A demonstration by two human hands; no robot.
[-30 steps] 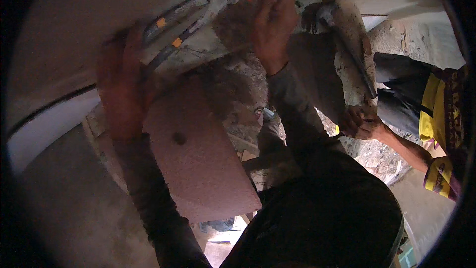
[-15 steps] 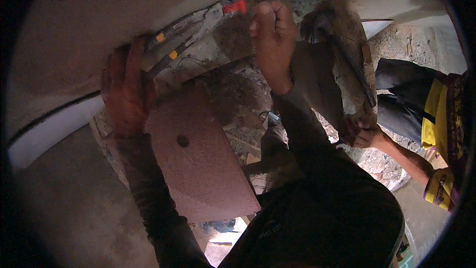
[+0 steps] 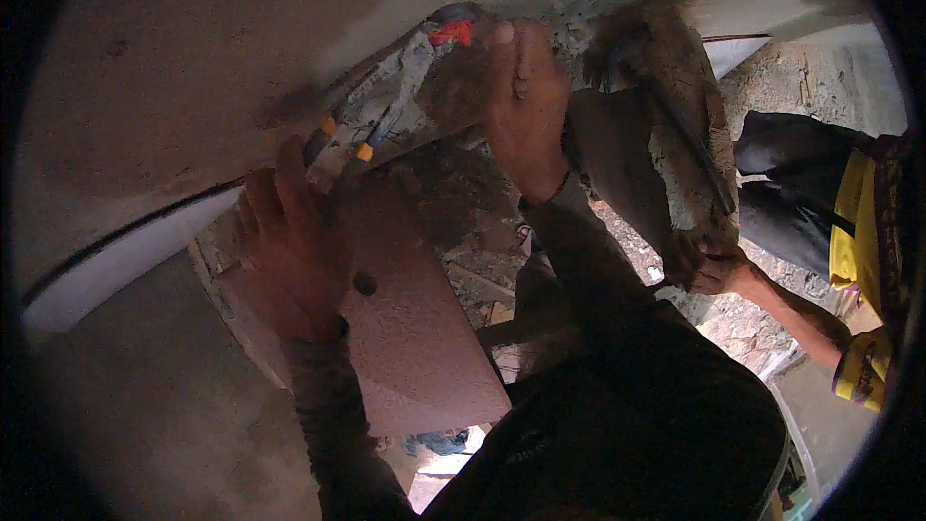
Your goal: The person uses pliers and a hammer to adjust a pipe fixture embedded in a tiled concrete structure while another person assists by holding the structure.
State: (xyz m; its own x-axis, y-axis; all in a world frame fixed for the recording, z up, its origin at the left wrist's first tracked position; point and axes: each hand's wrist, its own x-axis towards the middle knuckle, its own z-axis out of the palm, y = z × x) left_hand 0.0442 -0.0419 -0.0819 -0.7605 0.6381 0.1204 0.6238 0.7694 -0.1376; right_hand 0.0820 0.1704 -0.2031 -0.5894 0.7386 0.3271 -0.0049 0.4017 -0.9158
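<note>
Two dark lengths with yellow bands (image 3: 364,151) run up along the concrete surface to a grey, crusted upper part (image 3: 410,72) and a red piece (image 3: 449,33). My left hand (image 3: 289,251) is at their lower ends, fingers curled over them, somewhat blurred. My right hand (image 3: 526,116) is beside the red piece, fingers bent and closed; what they hold, if anything, is hidden. Below my left hand lies a pinkish board (image 3: 415,357) with a dark round spot.
At the right another person's hand (image 3: 714,265) grips a rough slab (image 3: 690,87) bearing a dark bar (image 3: 694,150). That person wears a yellow-banded sleeve (image 3: 858,371). A white curved strip (image 3: 125,270) edges the concrete at left. Rubble (image 3: 473,280) shows below.
My left hand and the yellow-banded lengths have moved down and to the right. My right hand has shifted down, and the other person's hand sits slightly lower in view.
</note>
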